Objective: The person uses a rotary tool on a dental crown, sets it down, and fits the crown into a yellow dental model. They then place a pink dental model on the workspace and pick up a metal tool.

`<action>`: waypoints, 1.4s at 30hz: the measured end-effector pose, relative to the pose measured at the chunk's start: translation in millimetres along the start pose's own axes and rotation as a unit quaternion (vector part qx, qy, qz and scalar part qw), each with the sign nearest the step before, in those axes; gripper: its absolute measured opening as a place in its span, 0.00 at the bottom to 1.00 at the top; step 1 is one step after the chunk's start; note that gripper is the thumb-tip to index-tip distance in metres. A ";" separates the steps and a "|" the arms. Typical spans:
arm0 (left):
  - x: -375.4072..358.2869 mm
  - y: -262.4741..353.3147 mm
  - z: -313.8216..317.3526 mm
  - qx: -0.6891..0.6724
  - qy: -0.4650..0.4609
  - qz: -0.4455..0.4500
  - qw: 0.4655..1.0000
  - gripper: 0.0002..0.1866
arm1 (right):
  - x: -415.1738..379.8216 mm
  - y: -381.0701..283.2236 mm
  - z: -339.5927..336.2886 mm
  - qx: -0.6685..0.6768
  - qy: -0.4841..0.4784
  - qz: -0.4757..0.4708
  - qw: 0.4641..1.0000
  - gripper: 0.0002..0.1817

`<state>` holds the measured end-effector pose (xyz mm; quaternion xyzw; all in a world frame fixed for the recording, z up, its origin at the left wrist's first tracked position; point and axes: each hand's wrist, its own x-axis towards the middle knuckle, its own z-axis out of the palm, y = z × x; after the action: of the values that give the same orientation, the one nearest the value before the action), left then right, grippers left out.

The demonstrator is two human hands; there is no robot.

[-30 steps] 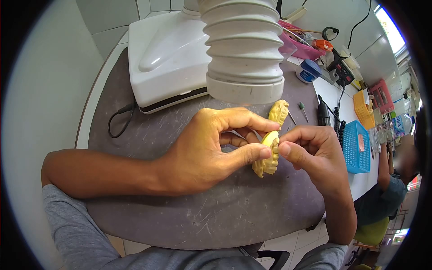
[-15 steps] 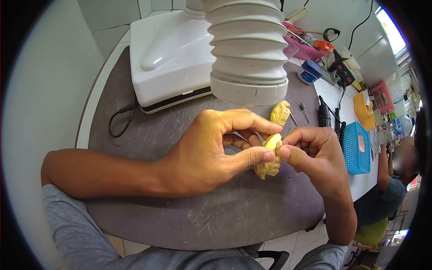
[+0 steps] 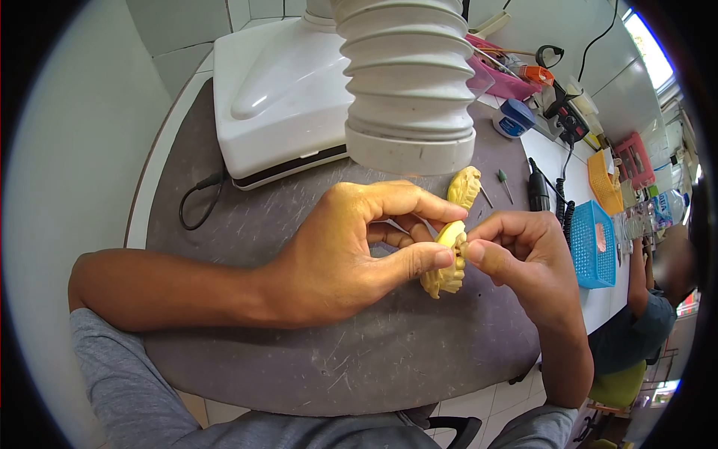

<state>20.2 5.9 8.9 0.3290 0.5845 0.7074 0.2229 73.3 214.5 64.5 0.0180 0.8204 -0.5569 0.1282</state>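
Observation:
My left hand grips a yellow plaster dental cast between thumb and fingers, its row of teeth facing right. Against the toothed side of the cast, my right hand is closed in a pinch. Something small and tan seems to sit at its fingertips, too small to name. A second yellow dental cast lies on the grey mat just beyond my fingers. Beside it are a thin metal tool and a green-tipped grinding bur.
A white ribbed suction hose hangs above my hands, near a white machine. To the right are a black handpiece, a blue basket, a yellow basket and a blue-lidded jar. A co-worker sits far right.
My right fingertips have shifted slightly on the cast's toothed side, and a little more of the cast shows between my hands. My left hand keeps its hold.

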 end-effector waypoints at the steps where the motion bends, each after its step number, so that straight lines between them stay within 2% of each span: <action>1: -0.1 -0.1 -0.2 0.000 0.000 0.000 1.000 0.19 | 0.3 0.3 0.0 0.000 -0.004 0.001 1.000 0.10; 20: -0.6 1.2 -0.2 -0.015 -0.004 -0.008 1.000 0.19 | -2.2 -2.8 1.6 0.025 0.007 -0.003 1.000 0.11; 32: -0.4 -0.2 -0.6 0.003 -0.004 0.000 1.000 0.19 | 0.0 0.5 0.9 0.000 -0.006 -0.015 1.000 0.08; 35: -0.4 0.9 -1.2 0.006 -0.003 -0.002 1.000 0.19 | 0.7 -1.1 2.2 0.006 -0.006 0.010 1.000 0.08; 38: -0.7 3.0 -1.3 -0.008 -0.002 -0.014 1.000 0.20 | 0.4 3.0 3.4 0.024 -0.011 -0.023 0.999 0.09; 40: -0.5 3.2 -0.3 -0.028 -0.001 -0.021 0.999 0.20 | -1.1 4.7 6.9 0.060 0.023 -0.048 0.997 0.13; 42: -0.2 1.8 1.8 -0.032 0.019 0.013 0.999 0.21 | -6.0 13.6 8.6 0.044 0.051 -0.084 0.994 0.15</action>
<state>21.8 6.6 10.8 0.3156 0.5611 0.7349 0.2130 83.1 212.4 50.5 -0.0173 0.7992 -0.5997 0.0381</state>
